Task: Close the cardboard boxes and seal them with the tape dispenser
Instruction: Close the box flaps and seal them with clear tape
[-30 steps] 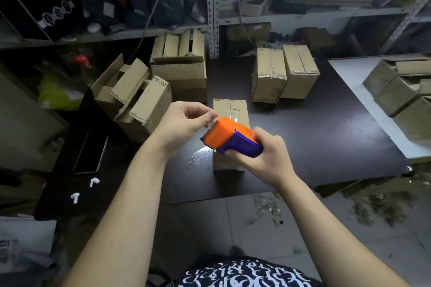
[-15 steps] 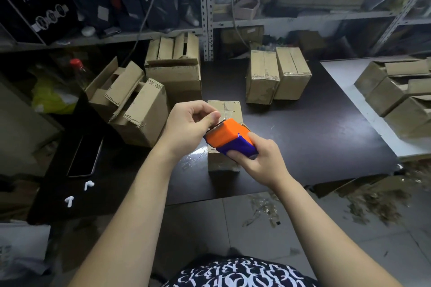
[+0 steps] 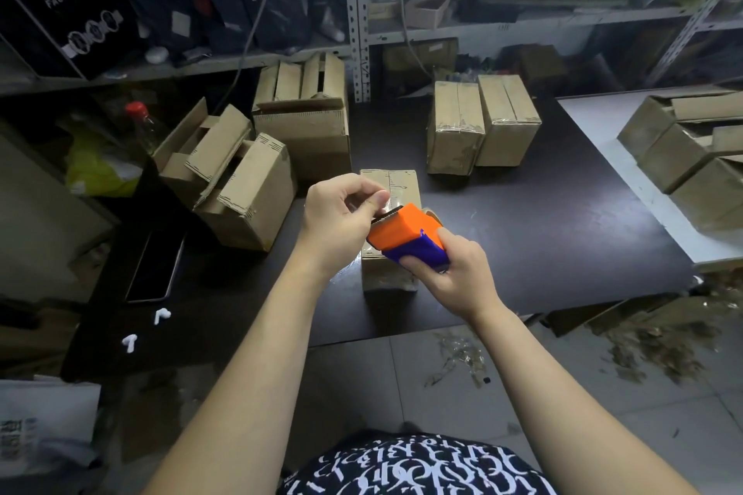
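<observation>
My right hand [image 3: 454,273] grips the orange and blue tape dispenser [image 3: 406,237], held in the air above a closed cardboard box [image 3: 396,183] on the black table [image 3: 563,233]. My left hand [image 3: 341,213] pinches the clear tape end at the dispenser's toothed blade. The box under my hands has tape over its top seam. Two taped boxes [image 3: 482,125] stand side by side behind it. Open boxes with raised flaps [image 3: 241,173] lie at the left.
A phone [image 3: 154,265] and two white earbuds [image 3: 144,330] lie on the table's left part. More boxes [image 3: 691,149] sit on a white table at the right. Metal shelving [image 3: 358,12] full of goods stands behind. Tape scraps litter the floor [image 3: 603,354].
Both hands and the dispenser have shifted slightly up and away from me. My left thumb and finger have closed on the tape end at the blade.
</observation>
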